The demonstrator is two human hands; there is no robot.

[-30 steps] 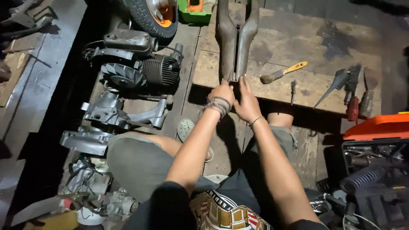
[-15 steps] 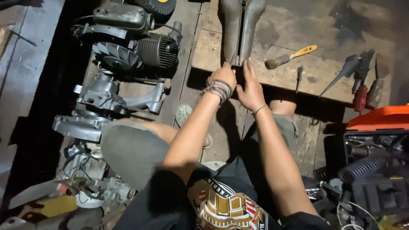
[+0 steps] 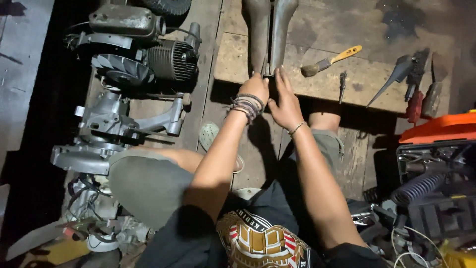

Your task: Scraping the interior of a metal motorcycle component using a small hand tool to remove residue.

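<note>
Fingers of both hands, left (image 3: 256,88) and right (image 3: 283,101), press the fork's (image 3: 270,34) near end at twelve o'clock, grip unclear; it could slide off the surface (image 3: 367,79).

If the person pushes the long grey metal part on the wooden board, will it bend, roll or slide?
The grey metal part looks like rigid metal, so it probably will not bend. Its long, two-limbed form lying flat on the wooden board suggests sliding rather than rolling. It seems rather heavy for its size; both the left hand and right hand are at its near end.
</note>
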